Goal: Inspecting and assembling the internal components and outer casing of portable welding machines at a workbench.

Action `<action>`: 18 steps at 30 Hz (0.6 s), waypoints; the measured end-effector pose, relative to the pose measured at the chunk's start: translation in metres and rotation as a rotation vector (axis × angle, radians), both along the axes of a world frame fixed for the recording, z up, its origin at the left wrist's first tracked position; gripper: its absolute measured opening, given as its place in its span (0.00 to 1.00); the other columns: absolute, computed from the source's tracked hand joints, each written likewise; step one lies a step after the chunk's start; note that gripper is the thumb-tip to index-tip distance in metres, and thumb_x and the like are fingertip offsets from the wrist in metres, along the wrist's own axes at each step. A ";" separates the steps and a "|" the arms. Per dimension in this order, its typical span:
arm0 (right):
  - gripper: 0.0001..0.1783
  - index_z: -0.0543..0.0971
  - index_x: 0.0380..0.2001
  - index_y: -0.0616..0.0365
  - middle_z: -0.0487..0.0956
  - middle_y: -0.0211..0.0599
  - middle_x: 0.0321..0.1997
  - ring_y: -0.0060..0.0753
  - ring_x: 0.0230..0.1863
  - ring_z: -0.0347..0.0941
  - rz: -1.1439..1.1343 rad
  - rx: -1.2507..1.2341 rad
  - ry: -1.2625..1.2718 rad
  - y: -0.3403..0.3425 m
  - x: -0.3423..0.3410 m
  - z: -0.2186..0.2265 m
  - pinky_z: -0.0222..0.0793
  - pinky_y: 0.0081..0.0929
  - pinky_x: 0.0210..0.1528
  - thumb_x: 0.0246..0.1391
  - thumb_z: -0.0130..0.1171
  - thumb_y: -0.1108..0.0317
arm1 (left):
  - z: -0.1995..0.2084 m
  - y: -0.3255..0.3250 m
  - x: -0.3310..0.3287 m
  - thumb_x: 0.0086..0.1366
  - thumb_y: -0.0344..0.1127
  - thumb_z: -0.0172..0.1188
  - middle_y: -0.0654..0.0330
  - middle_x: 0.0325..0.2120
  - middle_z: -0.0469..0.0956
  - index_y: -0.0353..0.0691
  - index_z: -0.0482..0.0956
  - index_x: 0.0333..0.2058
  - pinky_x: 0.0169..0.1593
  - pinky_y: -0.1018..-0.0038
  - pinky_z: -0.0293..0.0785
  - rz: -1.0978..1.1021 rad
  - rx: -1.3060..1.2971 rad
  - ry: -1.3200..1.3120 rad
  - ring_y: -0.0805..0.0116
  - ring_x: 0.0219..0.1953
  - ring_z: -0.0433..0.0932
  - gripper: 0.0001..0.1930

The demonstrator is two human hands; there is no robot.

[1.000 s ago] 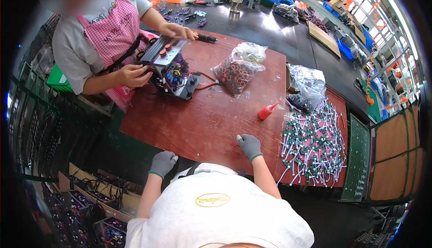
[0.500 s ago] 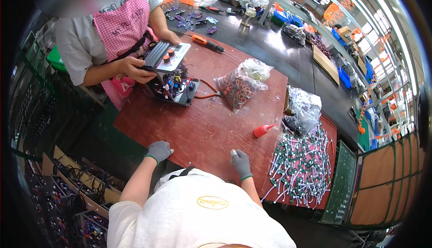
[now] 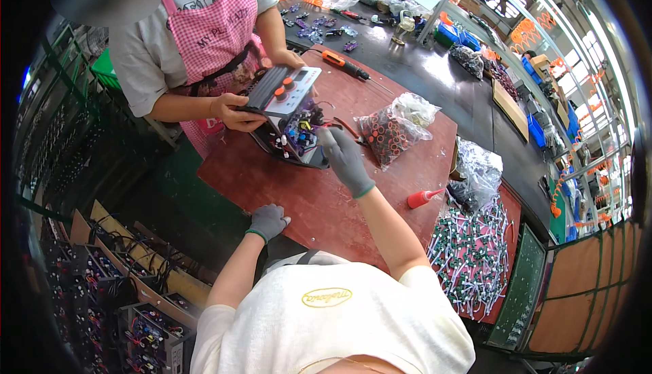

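Observation:
My right hand [image 3: 345,161], in a grey glove, reaches over the table to the right side of an opened device [image 3: 299,144]. Its fingers are bent together beside the device's wires and circuit parts; what they grip, if anything, is hidden. Near the table's front edge rests my gloved left hand [image 3: 269,222], fingers curled, with nothing seen in it. Across from me, a person's two hands hold up the device's dark cover, whose light control panel [image 3: 295,92] has two orange knobs. The lower chassis sits beneath it on the red-brown table [image 3: 333,204].
Right of the device lies a clear bag [image 3: 390,136] of orange-and-black ring-like parts. An orange screwdriver [image 3: 345,64] is behind it. A red squeeze bottle [image 3: 421,198] lies near a pile of white-wired green boards [image 3: 472,255]. Racked electronic units [image 3: 149,333] stand at lower left.
My right hand has gone from the table's front edge forward to the device. My left hand stays near the edge. The view has shifted, and the person still holds the cover.

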State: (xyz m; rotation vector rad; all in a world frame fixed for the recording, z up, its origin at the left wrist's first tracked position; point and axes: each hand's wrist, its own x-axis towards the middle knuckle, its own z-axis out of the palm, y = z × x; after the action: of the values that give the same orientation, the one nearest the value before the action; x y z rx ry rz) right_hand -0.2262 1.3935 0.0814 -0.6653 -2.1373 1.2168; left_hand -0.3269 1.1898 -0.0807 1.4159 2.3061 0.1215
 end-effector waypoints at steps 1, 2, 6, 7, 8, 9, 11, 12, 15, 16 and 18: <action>0.27 0.81 0.35 0.59 0.78 0.42 0.24 0.40 0.31 0.76 -0.001 0.100 -0.040 -0.003 -0.009 0.007 0.68 0.35 0.37 0.65 0.46 0.45 | -0.001 -0.002 0.002 0.61 0.53 0.57 0.54 0.35 0.80 0.44 0.80 0.33 0.43 0.57 0.75 0.003 0.025 0.011 0.55 0.41 0.80 0.18; 0.29 0.81 0.34 0.59 0.78 0.43 0.25 0.43 0.31 0.76 -0.037 0.113 -0.151 -0.005 -0.021 0.012 0.68 0.37 0.37 0.64 0.45 0.42 | -0.002 -0.002 0.003 0.61 0.53 0.57 0.55 0.36 0.80 0.44 0.80 0.35 0.44 0.56 0.75 0.004 0.005 0.012 0.55 0.41 0.80 0.18; 0.34 0.81 0.31 0.65 0.79 0.41 0.24 0.36 0.31 0.75 -0.063 -0.011 -0.206 0.004 -0.057 0.018 0.67 0.33 0.36 0.62 0.47 0.39 | -0.004 -0.003 0.004 0.61 0.53 0.57 0.55 0.38 0.80 0.45 0.80 0.36 0.44 0.57 0.75 0.016 -0.006 0.035 0.56 0.42 0.80 0.17; 0.35 0.80 0.31 0.69 0.79 0.38 0.23 0.30 0.29 0.73 -0.058 -0.080 -0.152 0.010 -0.065 0.016 0.67 0.29 0.35 0.62 0.49 0.40 | -0.004 -0.003 0.003 0.61 0.53 0.57 0.55 0.36 0.80 0.45 0.80 0.34 0.43 0.57 0.75 0.013 0.011 0.026 0.56 0.41 0.80 0.17; 0.33 0.81 0.31 0.69 0.79 0.38 0.23 0.27 0.27 0.73 -0.104 -0.079 -0.138 0.015 -0.070 0.012 0.66 0.26 0.32 0.62 0.52 0.43 | -0.004 -0.004 0.003 0.61 0.53 0.57 0.56 0.35 0.80 0.45 0.80 0.33 0.42 0.56 0.75 0.011 0.035 0.022 0.56 0.40 0.80 0.17; 0.31 0.81 0.30 0.69 0.79 0.37 0.23 0.25 0.26 0.73 -0.107 -0.166 -0.072 0.020 -0.075 0.008 0.66 0.25 0.30 0.62 0.53 0.45 | -0.005 -0.004 0.002 0.61 0.54 0.57 0.56 0.34 0.80 0.45 0.80 0.32 0.41 0.56 0.75 0.016 0.043 0.026 0.56 0.39 0.80 0.17; 0.29 0.82 0.29 0.69 0.79 0.36 0.22 0.22 0.24 0.72 -0.184 -0.288 -0.002 0.027 -0.078 -0.004 0.65 0.22 0.27 0.61 0.55 0.47 | -0.008 -0.005 0.002 0.61 0.53 0.57 0.56 0.34 0.80 0.45 0.80 0.32 0.41 0.56 0.75 0.010 0.056 0.029 0.56 0.38 0.80 0.17; 0.26 0.82 0.28 0.68 0.78 0.33 0.21 0.19 0.22 0.71 -0.163 -0.279 0.080 0.028 -0.074 -0.009 0.63 0.20 0.25 0.61 0.56 0.51 | -0.010 -0.004 0.002 0.61 0.53 0.56 0.56 0.34 0.80 0.45 0.80 0.32 0.41 0.57 0.75 0.011 0.058 0.034 0.56 0.38 0.80 0.17; 0.25 0.82 0.27 0.68 0.78 0.32 0.20 0.18 0.22 0.70 -0.218 -0.304 0.051 0.030 -0.060 -0.017 0.62 0.20 0.25 0.62 0.56 0.52 | -0.013 -0.005 0.001 0.61 0.53 0.56 0.55 0.34 0.80 0.43 0.79 0.31 0.40 0.55 0.74 0.002 0.075 0.028 0.54 0.38 0.80 0.17; 0.24 0.82 0.27 0.68 0.78 0.31 0.20 0.18 0.22 0.70 -0.209 -0.324 0.083 0.030 -0.054 -0.017 0.62 0.20 0.25 0.62 0.56 0.53 | -0.011 -0.006 0.000 0.62 0.52 0.57 0.55 0.34 0.80 0.43 0.80 0.31 0.41 0.56 0.74 0.016 0.100 -0.050 0.54 0.38 0.80 0.17; 0.23 0.82 0.28 0.68 0.77 0.30 0.20 0.18 0.23 0.69 -0.194 -0.311 0.148 0.028 -0.042 -0.016 0.63 0.19 0.26 0.62 0.57 0.55 | -0.001 -0.011 0.000 0.62 0.51 0.57 0.54 0.34 0.80 0.42 0.80 0.32 0.42 0.57 0.74 0.060 0.152 -0.191 0.53 0.38 0.80 0.17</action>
State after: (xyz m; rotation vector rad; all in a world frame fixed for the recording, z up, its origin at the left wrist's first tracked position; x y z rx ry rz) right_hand -0.2686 1.4213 0.0655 -0.8638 -1.7362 1.4542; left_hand -0.3267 1.1789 -0.0818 1.3428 2.2204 0.4387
